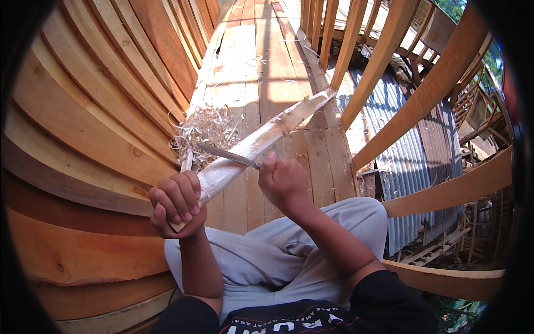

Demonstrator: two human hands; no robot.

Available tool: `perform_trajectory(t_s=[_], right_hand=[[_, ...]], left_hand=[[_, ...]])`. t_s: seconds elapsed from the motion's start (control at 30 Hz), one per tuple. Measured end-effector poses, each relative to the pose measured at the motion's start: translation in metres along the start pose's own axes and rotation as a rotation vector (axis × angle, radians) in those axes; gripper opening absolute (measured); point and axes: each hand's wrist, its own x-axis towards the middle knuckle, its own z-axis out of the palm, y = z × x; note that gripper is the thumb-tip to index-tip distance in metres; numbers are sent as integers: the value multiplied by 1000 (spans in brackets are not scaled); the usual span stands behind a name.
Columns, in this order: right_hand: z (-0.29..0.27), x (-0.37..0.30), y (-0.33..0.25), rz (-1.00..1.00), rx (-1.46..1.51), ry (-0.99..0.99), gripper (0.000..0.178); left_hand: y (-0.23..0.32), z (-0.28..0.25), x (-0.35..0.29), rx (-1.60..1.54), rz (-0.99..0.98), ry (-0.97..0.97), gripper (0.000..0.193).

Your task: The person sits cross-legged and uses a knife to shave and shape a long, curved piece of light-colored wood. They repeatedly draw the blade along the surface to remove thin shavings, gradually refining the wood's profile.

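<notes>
My left hand (179, 204) is wrapped round the near end of a pale, partly peeled wooden pole (266, 138). The pole slants away to the right, and its far end rests by the foot of a railing slat. In my right hand (285, 183) is a knife, its handle hidden in my fist with the thumb on top. The knife's blade (229, 155) points left and lies across the pole, a short way beyond my left hand. Whether the edge bites into the wood cannot be made out.
Curly wood shavings (207, 131) are heaped left of the pole on the plank floor (245, 67). A board wall (94, 117) rises close on my left. Along the right runs a slatted wooden railing (414, 108), with corrugated metal roofing (400, 161) below it. My crossed legs (334, 222) are beneath my forearms.
</notes>
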Motion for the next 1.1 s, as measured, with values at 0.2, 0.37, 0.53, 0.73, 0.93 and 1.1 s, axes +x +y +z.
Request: perform_trajectory(t_s=[0.2,0.37,0.53,0.73,0.93,1.1], right_hand=[[13,21,29,-42,-90,172,52],[3,41,41,120,-158,254,54],[-13,12,0,103,-104,53,57],[-4,47,54,176,-172,160,53],[-13,23,20,128,-150,71,53],[-4,42,39,216,-134,152,55]], left_hand=[[1,-1,0,-4,-3,42,39],[1,1,-2,11,-2,39,38],[0,6,-5,-16,-5,-60,36],[0,7,-4,45,-7,-17,35],[0,10,-4,1,-9,-61,34],[-1,13,-7,41,10,67,35]])
